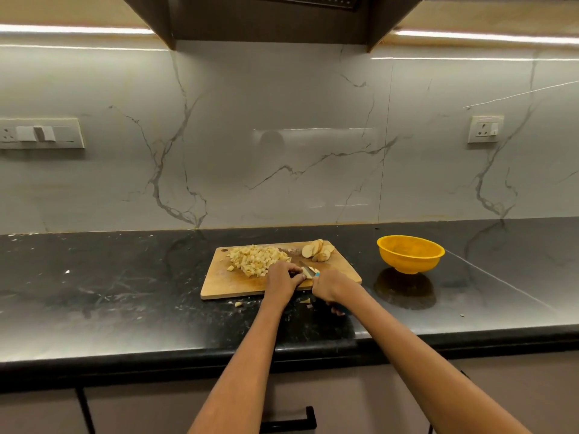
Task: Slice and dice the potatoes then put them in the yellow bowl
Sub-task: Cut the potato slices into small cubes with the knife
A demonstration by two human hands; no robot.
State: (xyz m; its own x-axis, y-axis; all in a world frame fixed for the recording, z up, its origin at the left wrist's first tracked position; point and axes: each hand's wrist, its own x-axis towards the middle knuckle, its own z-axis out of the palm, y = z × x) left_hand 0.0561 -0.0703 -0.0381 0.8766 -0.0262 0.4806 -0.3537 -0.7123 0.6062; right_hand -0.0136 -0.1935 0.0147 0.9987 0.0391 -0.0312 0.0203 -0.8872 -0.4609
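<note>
Head view is showing us working at the near edge of the wooden cutting board (219, 277), which is lying on the dark counter (109, 292). Our left hand (282, 280) is curling its fingers down onto a small potato piece (307, 272), pinning it to the board. Our right hand (329, 288) is gripping the knife (308, 268) by its handle, the blade angling across that piece. 1 heap of diced potato (255, 260) is sitting at the far left of the board, and several thick potato slices (318, 250) are leaning together at its far right corner. The yellow bowl (410, 253) is standing on the counter to the right of the board, apart from it; from here nothing is showing inside it.

We are judging the raw potato as firm and light, with wet, starchy cut faces that slip easily. Flat side down, fingertips tucked back from the blade, seems the safest hold. The loose dice are likely scattering if pinched, so we are expecting to scoop them.

A few stray bits (238, 304) are lying on the counter just before the board.
</note>
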